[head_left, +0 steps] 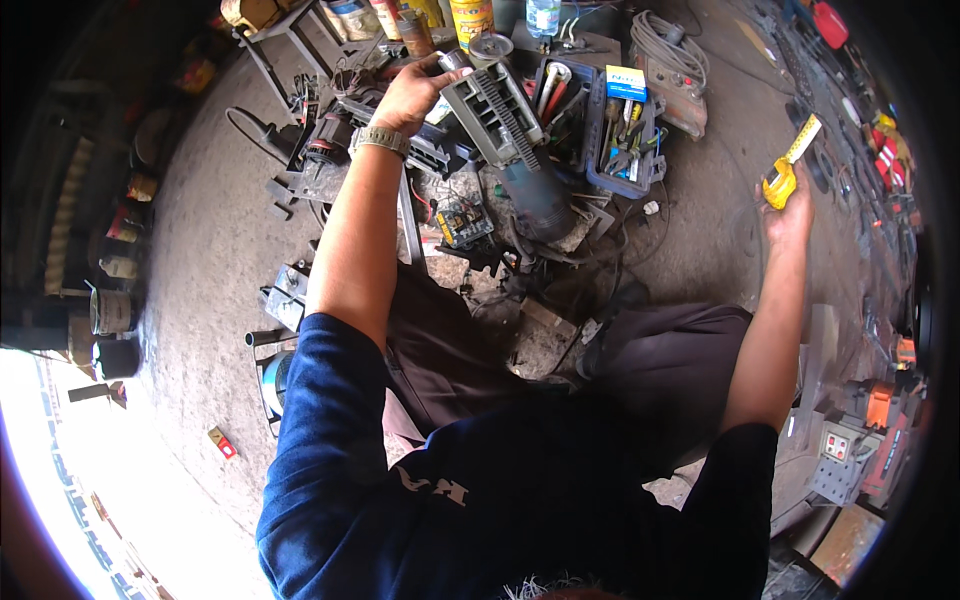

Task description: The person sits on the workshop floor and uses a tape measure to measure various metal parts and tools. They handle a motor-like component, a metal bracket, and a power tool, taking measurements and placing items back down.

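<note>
**Glare at eight o'clock, gloom at ten**

Strong light from eight o'clock bleaches the floor (190, 420) there to white, violet-fringed at the rim. Ten o'clock lies in deep shade; the shirt (560, 490) at six sinks nearly to black. Fisheye curvature bends the softly blurred clutter (880, 410) toward three.

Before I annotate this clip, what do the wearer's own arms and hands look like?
Both hands are ungloved: left hand, right hand. A greyish watch or bracelet circles the left wrist; the right wrist looks bare. Short navy sleeves: left sleeve bluer in the light, right sleeve nearly black. No markings visible on either sleeve.
</note>
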A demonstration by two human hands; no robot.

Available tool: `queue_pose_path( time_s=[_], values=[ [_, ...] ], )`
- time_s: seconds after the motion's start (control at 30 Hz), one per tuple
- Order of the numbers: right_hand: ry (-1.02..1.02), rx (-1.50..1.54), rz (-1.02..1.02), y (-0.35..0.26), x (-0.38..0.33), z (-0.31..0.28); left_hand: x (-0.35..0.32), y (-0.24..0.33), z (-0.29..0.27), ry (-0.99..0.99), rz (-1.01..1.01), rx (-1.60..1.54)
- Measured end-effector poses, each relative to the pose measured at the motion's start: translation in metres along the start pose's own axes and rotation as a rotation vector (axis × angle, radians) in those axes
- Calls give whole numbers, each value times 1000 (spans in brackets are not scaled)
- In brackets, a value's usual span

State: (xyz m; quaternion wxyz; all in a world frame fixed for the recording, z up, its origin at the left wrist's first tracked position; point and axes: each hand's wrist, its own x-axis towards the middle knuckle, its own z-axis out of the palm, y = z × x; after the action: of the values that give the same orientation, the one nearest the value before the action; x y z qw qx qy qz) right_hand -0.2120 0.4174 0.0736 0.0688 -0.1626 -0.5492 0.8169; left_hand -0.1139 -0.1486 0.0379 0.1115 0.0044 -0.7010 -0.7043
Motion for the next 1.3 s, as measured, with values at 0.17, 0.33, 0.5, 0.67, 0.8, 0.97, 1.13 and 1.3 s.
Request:
queue_pose_path(
  time_s=[0.17,0.33,0.5,0.67,0.8,0.97,1.13,1.3],
  values=[
    [-18,-54,-6,3,-1,0,7,-17,-6,29,-73,-176],
    [-42,-54,-13,1,1,-1,11,-29,-10,113,-94,-126],
    [-52,-67,-23,3,-3,6,5,-37,-12,155,-182,-233],
    [-58,-42,-22,1,-5,5,4,-42,-14,145,-202,-198],
    [-12,-30,-48,3,-12,15,2,-42,-18,209,-184,-129],
    [-72,-119,-50,9,-21,17,3,-41,-26,81,-231,-227],
    [-114,-175,-32,13,-25,15,5,-45,-32,21,-266,-225],
    [-94,-165,-51,13,-31,19,5,-45,-29,23,-281,-107]
  ],
)
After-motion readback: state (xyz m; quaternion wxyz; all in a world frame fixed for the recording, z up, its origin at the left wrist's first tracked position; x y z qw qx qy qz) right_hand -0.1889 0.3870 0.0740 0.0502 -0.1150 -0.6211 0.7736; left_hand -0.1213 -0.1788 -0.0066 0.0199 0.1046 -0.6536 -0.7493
